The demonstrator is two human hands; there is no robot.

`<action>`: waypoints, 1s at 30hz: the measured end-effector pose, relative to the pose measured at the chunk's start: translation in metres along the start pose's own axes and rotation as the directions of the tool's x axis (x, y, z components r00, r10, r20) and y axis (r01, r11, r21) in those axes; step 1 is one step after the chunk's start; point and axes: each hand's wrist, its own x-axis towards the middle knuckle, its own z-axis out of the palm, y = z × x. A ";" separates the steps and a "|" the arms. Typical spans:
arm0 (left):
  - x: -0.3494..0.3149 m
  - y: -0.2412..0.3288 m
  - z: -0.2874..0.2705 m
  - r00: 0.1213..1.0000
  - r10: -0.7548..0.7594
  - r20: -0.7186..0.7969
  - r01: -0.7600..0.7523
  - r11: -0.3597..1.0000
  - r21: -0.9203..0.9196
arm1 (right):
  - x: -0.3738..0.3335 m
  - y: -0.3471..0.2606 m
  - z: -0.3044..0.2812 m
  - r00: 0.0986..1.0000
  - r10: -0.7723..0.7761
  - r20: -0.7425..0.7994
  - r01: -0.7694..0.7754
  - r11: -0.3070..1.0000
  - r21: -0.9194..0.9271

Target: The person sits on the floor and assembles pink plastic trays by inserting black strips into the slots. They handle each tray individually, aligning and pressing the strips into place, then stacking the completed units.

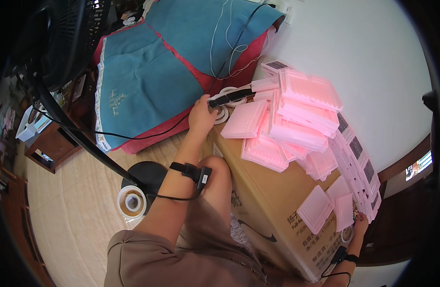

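Observation:
My left hand (201,116) is at the far left end of the large cardboard box. Its fingers are curled at the end of a long, narrow black-and-white object (229,98), whose kind I cannot make out. Beside that hand lie white rolls (222,115) that look like tape. My right hand (361,223) is at the box's near right edge, fingertips drawn together around something small and partly hidden. Close to it lie a small pink ribbed tray (344,212), another pink ribbed tray (315,209) and a round roll (347,233).
A heap of pink plastic trays (306,119) covers the far part of the cardboard box (258,191). Flat pink pieces with dark printed labels (356,148) line the wall side. A black fan (52,100) stands left, its cable crossing a blue cover (134,91). A tape roll (132,202) rests near its base.

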 end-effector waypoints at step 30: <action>-0.041 0.028 -0.032 0.951 0.199 0.235 -0.109 0.931 -0.348 | 0.004 -0.001 -0.004 0.998 0.047 0.045 -0.043 0.994 -0.096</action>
